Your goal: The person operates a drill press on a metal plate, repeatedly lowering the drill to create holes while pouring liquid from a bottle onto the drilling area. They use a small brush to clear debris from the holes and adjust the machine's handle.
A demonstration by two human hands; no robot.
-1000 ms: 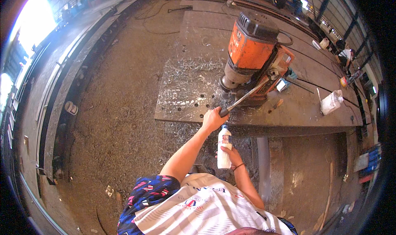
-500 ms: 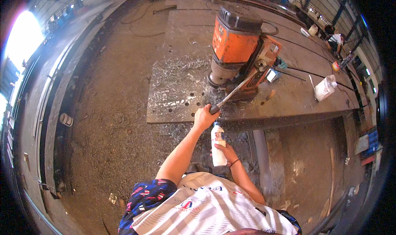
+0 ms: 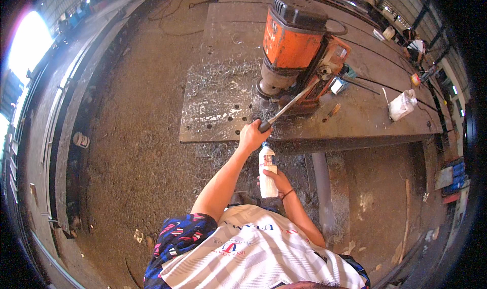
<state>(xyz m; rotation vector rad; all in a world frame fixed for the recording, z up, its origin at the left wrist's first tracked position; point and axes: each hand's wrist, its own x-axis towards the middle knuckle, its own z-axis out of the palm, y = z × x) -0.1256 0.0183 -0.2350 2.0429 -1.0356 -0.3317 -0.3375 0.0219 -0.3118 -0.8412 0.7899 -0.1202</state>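
An orange and black magnetic drill stands on a thick steel plate with several drilled holes. My left hand is closed around the black grip of the drill's feed lever, at the plate's front edge. Just below and to the right, my right hand grips a plastic bottle of whitish liquid. The bottle stands nearly upright in front of the plate, its blue top close under my left hand. Metal shavings litter the plate left of the drill. The cutter's tip cannot be clearly made out.
A white jug stands on the plate to the right, and a brush lies nearer the drill. At the far right another person is bent down. A white bucket lies by the beams on the left.
The view has shifted slightly, so the plate and drill sit a little higher in the picture. Both hands keep their holds on the lever and the bottle.
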